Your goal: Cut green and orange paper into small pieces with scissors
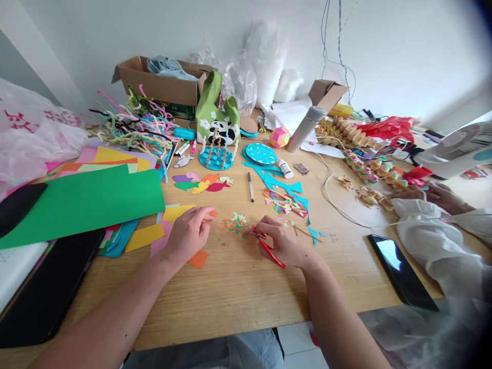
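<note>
My left hand (188,231) is closed in a pinch, with a small piece of orange paper (212,214) showing at its fingertips. In my right hand (283,241) is a pair of scissors with red handles (273,254), its tips pointing left. On the wood between my hands lies a scatter of tiny green and orange paper bits (237,224). Below my left wrist rests an orange paper scrap (199,259). Several coloured paper fish (202,184) lie farther back, beside a pen (250,187).
Coloured paper sheets, topped by a green sheet (96,202), cover the left side. Blue scraps (282,182), a grey bottle (306,129) and a panda bag (218,120) stand or lie behind. At right are a phone (400,271), a white cable and another person's hands (442,197).
</note>
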`<state>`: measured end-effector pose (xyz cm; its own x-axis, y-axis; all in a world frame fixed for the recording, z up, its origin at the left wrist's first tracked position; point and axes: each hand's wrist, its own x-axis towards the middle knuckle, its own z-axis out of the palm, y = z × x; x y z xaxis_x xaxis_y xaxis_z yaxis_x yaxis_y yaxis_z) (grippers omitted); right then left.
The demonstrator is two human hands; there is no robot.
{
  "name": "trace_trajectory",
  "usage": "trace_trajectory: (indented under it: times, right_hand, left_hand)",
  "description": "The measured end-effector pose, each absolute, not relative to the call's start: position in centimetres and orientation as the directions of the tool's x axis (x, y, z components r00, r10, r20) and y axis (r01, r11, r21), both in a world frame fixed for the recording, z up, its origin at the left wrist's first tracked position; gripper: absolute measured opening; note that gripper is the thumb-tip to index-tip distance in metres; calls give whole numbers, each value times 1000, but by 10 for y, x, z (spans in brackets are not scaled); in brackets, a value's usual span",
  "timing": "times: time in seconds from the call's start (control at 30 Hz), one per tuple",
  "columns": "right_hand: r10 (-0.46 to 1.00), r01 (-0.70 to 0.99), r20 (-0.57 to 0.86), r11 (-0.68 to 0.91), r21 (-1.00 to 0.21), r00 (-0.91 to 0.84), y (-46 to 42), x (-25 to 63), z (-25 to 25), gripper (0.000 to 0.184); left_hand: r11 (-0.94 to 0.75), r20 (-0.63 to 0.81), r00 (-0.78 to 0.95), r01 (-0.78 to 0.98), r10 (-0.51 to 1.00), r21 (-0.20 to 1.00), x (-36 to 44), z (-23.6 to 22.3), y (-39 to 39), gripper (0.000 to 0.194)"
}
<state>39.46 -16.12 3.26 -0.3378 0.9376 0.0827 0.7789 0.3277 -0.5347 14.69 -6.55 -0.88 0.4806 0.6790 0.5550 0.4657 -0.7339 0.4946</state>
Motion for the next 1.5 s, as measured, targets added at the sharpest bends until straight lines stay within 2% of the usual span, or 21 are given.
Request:
trace_trajectory:
  times: [0.1, 0.27, 0.43, 0.57, 0.63, 0.77, 0.87, 1.07, 1.2, 1.3, 1.4, 1.5]
  right_hand:
    - [943, 805, 62, 312, -504, -327, -162, 399, 32, 18]
    - [981, 885, 82, 192, -424, -174, -163, 414, 33, 12]
    - [978, 886, 83, 208, -414, -191, -163, 414, 30, 7]
    - [987, 934, 91, 154, -321, -132, -162, 412, 28, 9]
    - [985, 929, 121, 155, -335, -121, -161, 411, 28, 11]
    - [975, 867, 137, 217, -448, -173, -160, 403, 31, 15]
    - [972, 862, 124, 235, -449, -200, -159, 397, 32, 14]
    - [983, 923, 75, 186, -337, -170, -158, 400, 31, 9]
    - [981, 959, 169, 135, -248, -94, -156, 409, 28, 8]
    - [971, 936, 206, 181, -302, -122, -156, 407, 28, 10]
    - [965, 895, 177, 247, -372, -193, -156, 399, 28, 13]
    - [961, 879, 159, 274, -391, -228, -155, 391, 27, 14]
  left_hand:
    - [-737, 554, 487, 458, 675, 496, 147, -9, -66, 42]
    - [-745, 557, 495, 450, 667, 492, 147, -9, -66, 42]
    - [-746, 552, 502, 453, 666, 487, 147, -8, -66, 43]
    - [-748, 555, 501, 448, 664, 491, 147, -9, -66, 43]
    - [-746, 553, 500, 445, 666, 496, 147, -8, -66, 43]
    - [-741, 545, 502, 445, 671, 503, 147, -8, -66, 43]
    - [-740, 545, 501, 449, 673, 501, 147, -9, -66, 43]
    - [-735, 534, 506, 443, 678, 513, 146, -9, -66, 44]
    - [-741, 539, 509, 441, 671, 506, 147, -10, -66, 45]
    - [-751, 544, 518, 436, 660, 496, 147, -10, -66, 46]
    - [-754, 541, 526, 435, 656, 491, 146, -11, -65, 46]
    - [-758, 549, 523, 443, 652, 479, 146, -11, -63, 46]
